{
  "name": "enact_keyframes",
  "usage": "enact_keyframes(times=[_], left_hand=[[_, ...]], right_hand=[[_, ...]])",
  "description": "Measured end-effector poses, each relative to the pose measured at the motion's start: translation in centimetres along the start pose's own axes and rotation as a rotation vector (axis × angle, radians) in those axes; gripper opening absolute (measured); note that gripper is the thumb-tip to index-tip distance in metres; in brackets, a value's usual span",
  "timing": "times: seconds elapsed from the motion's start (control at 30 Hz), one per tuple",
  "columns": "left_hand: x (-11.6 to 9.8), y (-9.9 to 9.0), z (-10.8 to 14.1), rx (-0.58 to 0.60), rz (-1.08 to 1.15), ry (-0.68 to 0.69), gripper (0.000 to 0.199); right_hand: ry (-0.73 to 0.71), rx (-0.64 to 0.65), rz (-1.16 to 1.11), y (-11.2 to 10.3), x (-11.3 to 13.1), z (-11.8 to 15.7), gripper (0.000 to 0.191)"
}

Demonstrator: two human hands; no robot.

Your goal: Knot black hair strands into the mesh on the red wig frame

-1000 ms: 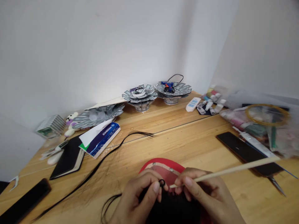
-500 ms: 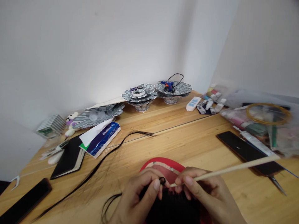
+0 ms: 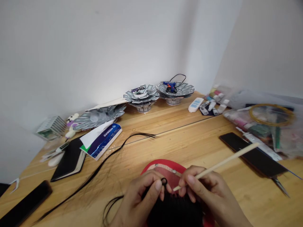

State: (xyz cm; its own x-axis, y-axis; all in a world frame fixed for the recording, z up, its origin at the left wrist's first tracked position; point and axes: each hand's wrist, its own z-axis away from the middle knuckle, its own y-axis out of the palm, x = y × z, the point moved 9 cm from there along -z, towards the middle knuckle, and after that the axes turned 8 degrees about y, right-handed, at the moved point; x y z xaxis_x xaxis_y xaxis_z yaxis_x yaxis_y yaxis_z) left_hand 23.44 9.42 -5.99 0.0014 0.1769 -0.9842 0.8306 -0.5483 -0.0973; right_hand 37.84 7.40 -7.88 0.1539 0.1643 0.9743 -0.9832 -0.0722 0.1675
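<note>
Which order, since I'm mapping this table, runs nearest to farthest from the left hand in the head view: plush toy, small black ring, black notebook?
1. Small black ring: at the left hand's fingertips.
2. Black notebook: off to the left.
3. Plush toy: also left, farther back, beyond the notebook.

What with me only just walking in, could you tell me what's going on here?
A person's left grip pinches a small black loop, while their right grip holds a pale stick at a slant, its narrow end pointing toward the loop. Both are close above black hair, with a red piece showing behind. I can't tell whether the stick's tip touches anything. A long dark strand lies on the wooden table to the left.
</note>
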Motion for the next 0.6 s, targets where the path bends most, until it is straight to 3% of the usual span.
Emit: enact_keyframes(times=[0.6], left_hand=[[-1.03,0.44,0.10,0.073,-0.103,0.132,0.038]], right_hand=[[0.079,-0.090,-0.044,0.41,0.44,-0.87,0.048]])
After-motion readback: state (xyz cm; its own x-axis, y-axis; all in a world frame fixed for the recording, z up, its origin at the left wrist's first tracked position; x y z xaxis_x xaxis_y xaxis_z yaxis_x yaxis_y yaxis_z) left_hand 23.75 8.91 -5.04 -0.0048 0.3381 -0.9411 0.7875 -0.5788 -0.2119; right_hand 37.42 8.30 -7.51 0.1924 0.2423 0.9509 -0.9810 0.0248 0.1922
